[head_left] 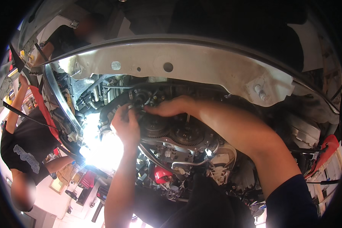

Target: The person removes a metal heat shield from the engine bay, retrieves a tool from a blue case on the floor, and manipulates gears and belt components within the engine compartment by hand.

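My left hand [125, 125] is raised into the engine bay, its thumb and fingers pinched close together. Whatever lies between those fingertips is too small to make out. From the right, my right hand [174, 106] reaches across with fingers pressed together and tips pointing left, close to the left fingertips. What it grips, if anything, is hidden. Both hands are at a dark part of the engine [142, 97] with hoses and fittings. Just below them sit two round toothed gears, a left one [155, 131] and a right one [187, 136], in the opened engine.
A pale metal crossmember [201, 62] spans above my hands, under a dark panel. A glaring work light [102, 146] shines beside my left forearm. Nearer lie a red part [162, 174] and a metal pipe [190, 164]. Another person [30, 140] stands at the left, by a red cover [45, 110].
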Available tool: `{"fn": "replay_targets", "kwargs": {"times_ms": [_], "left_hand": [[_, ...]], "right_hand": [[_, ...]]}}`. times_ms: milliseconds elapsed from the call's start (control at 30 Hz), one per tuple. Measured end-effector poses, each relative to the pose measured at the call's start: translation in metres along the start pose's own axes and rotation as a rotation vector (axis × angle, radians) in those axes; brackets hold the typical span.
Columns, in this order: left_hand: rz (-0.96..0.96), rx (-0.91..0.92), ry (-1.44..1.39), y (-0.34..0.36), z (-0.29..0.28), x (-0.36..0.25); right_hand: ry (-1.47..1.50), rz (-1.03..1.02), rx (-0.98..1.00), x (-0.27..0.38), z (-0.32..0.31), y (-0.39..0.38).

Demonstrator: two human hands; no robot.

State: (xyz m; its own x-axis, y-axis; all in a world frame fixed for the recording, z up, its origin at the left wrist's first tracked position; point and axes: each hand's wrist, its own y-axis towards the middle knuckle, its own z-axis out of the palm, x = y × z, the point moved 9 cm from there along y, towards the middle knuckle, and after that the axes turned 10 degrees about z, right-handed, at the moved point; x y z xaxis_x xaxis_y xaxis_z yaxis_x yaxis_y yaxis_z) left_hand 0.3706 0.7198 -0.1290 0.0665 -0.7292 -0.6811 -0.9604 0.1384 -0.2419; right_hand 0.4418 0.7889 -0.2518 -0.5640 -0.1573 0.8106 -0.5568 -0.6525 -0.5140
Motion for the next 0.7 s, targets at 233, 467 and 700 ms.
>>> {"fn": "replay_targets", "kwargs": {"times_ms": [233, 467, 700], "left_hand": [[-0.014, 0.028, -0.07, 0.001, 0.004, 0.0], [-0.022, 0.055, -0.053, 0.001, 0.006, -0.001], [-0.031, 0.042, -0.131, 0.0, 0.005, -0.001]], "right_hand": [[-0.058, 0.056, 0.173, 0.0, 0.012, 0.012], [0.105, 0.101, 0.075, 0.007, -0.001, -0.001], [0.237, 0.09, 0.054, 0.005, -0.007, -0.005]]}}
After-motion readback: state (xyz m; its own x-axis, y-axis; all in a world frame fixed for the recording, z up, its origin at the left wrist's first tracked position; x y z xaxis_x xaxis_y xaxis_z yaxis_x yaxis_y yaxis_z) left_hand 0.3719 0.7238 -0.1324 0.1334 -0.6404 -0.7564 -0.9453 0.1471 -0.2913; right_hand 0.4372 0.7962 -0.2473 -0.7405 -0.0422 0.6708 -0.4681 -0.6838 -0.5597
